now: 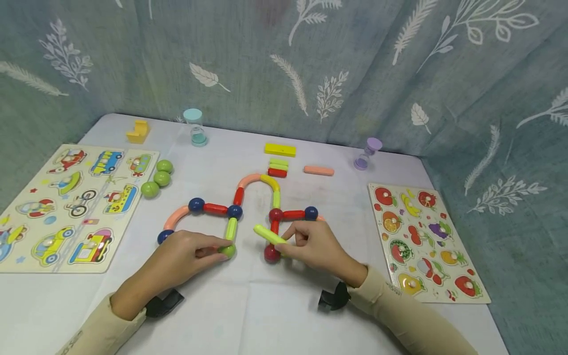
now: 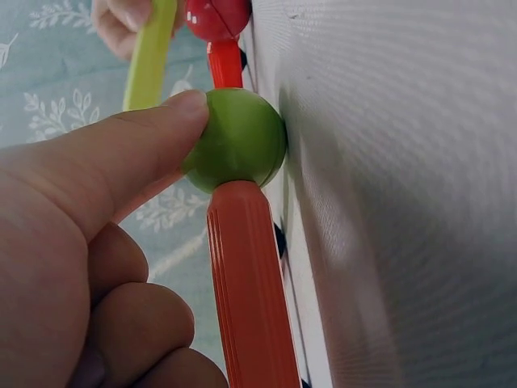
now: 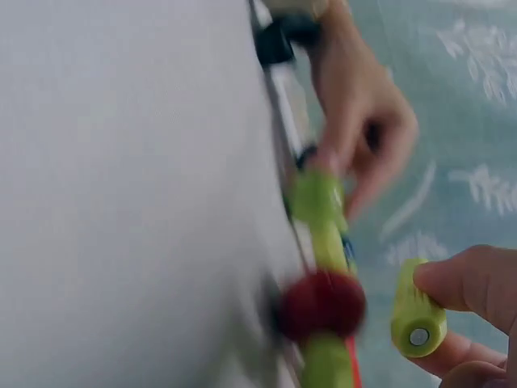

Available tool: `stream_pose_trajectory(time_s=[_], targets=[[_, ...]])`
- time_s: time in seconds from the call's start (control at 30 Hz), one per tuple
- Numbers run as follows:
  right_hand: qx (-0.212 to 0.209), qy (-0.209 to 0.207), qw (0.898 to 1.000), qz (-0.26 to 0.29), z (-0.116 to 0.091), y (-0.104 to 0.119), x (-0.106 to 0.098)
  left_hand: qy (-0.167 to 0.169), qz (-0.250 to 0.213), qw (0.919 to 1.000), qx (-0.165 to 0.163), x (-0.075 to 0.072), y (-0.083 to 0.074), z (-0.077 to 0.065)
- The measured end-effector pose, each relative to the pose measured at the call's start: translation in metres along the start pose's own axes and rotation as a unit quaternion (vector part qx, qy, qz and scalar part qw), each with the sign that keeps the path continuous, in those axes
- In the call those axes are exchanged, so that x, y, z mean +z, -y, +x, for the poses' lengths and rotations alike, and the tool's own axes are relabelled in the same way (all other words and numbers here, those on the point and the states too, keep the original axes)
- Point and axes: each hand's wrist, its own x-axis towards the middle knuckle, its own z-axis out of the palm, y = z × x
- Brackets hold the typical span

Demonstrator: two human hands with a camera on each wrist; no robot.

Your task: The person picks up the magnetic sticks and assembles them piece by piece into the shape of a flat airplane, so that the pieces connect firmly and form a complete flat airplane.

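Observation:
My left hand (image 1: 188, 256) pinches a green magnetic ball (image 1: 229, 252) between thumb and finger at the near end of a light green rod (image 1: 231, 229). In the left wrist view, an orange-red rod (image 2: 249, 283) runs from that same green ball (image 2: 242, 141). With thumb and finger, my right hand (image 1: 317, 244) holds a yellow-green magnetic stick (image 1: 268, 233), tilted above the shape beside the near red ball (image 1: 272, 253). A metal dot shows at the stick's end (image 3: 418, 336) in the right wrist view. Balls and rods form an arched outline; my hands hide parts of both sides.
Behind the outline lie a yellow block (image 1: 280, 150), short green and red rods (image 1: 277, 172) and a salmon rod (image 1: 318, 170). Loose green balls (image 1: 162, 178) sit by the vehicle puzzle board (image 1: 99, 197). A fruit puzzle board (image 1: 421, 222) is right; two hourglasses (image 1: 197, 134) stand behind.

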Motion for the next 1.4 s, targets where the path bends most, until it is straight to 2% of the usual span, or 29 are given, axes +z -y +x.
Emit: stream_pose_trajectory(time_s=[0.2,0.43,0.8,1.1,1.27,1.4], targets=[[-0.056,0.038,0.998,0.002,-0.019,0.011,0.027,-0.005,-0.002,0.9999,0.012,0.001,0.001,-0.001],[-0.049,0.04,0.998,-0.01,-0.03,0.01,0.047,-0.002,-0.003,0.9998,0.018,0.001,0.0,0.0],[-0.071,0.006,0.997,-0.02,-0.028,0.006,0.061,0.0,-0.009,0.9998,0.015,0.002,0.001,0.0],[-0.065,-0.013,0.997,-0.027,-0.028,0.011,0.069,0.001,-0.007,0.9999,0.012,0.001,0.002,-0.002],[-0.07,0.0,0.997,-0.019,-0.027,0.014,0.071,0.003,-0.006,0.9999,0.008,0.001,0.002,-0.001],[-0.097,0.035,0.994,-0.02,-0.029,0.016,0.071,0.006,-0.009,0.9999,0.005,0.001,0.002,-0.001]])
